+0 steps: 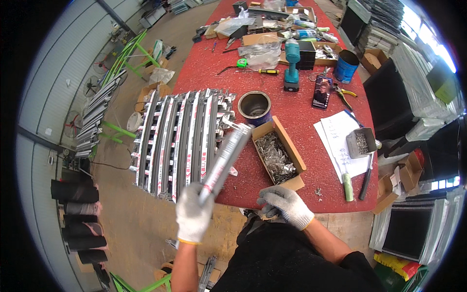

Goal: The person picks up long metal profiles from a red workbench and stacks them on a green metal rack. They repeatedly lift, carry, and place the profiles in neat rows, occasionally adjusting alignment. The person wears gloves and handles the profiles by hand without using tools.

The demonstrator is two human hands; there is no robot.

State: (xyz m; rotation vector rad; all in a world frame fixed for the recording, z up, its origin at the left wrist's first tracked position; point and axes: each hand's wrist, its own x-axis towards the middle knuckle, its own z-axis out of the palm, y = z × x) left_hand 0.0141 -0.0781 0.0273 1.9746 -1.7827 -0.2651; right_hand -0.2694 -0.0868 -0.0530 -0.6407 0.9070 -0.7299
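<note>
My left hand (193, 214), in a white and grey work glove, is closed round a metal profile (225, 159) with white and red film on it. The profile slants up and to the right, its far end beside a cardboard box (289, 141). Inside that box lie many small shiny metal pieces (275, 156). Just off the box's near end is my gloved right hand (288, 206), its fingers curled in; whatever they may hold is hidden. To the left, a stack of similar film-covered profiles (181, 141) rests partly over the table's edge.
On the red table (233, 187) stand a dark round can (254, 106), a teal cordless drill (292, 65) and a blue can (346, 66). A phone (321, 92), pliers (346, 95), papers (335, 141) and a small grey box of fasteners (361, 143) lie on the right.
</note>
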